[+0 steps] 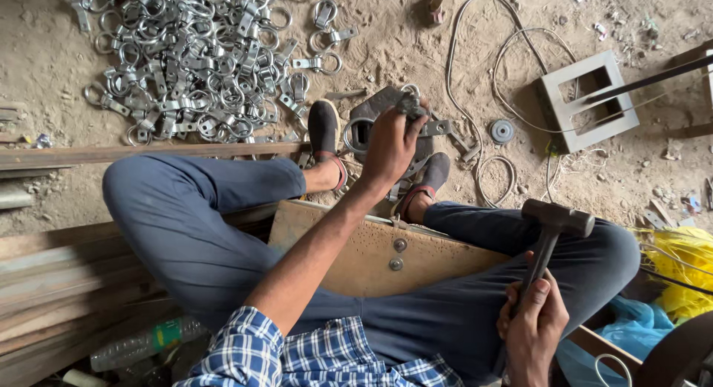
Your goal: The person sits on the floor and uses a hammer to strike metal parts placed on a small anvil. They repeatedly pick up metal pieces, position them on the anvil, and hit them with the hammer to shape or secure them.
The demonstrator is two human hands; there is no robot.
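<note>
My left hand (pixel 391 143) reaches forward between my feet and grips a small metal ring-and-plate fitting (pixel 411 103) over a dark steel block (pixel 369 118) on the sandy ground. My right hand (pixel 532 327) is closed around the handle of a dark-headed hammer (pixel 557 218), held upright above my right knee. I sit on a low wooden board (pixel 371 253) with two bolt heads, legs in blue trousers spread to either side, feet in dark sandals.
A large heap of shiny metal ring fittings (pixel 197 60) lies at the upper left. A grey rectangular metal frame (pixel 588 101) and loose white wire (pixel 483 67) lie at the right. Wooden planks (pixel 59 283) and a plastic bottle (pixel 145 344) are at my left, yellow cord (pixel 679 272) at my right.
</note>
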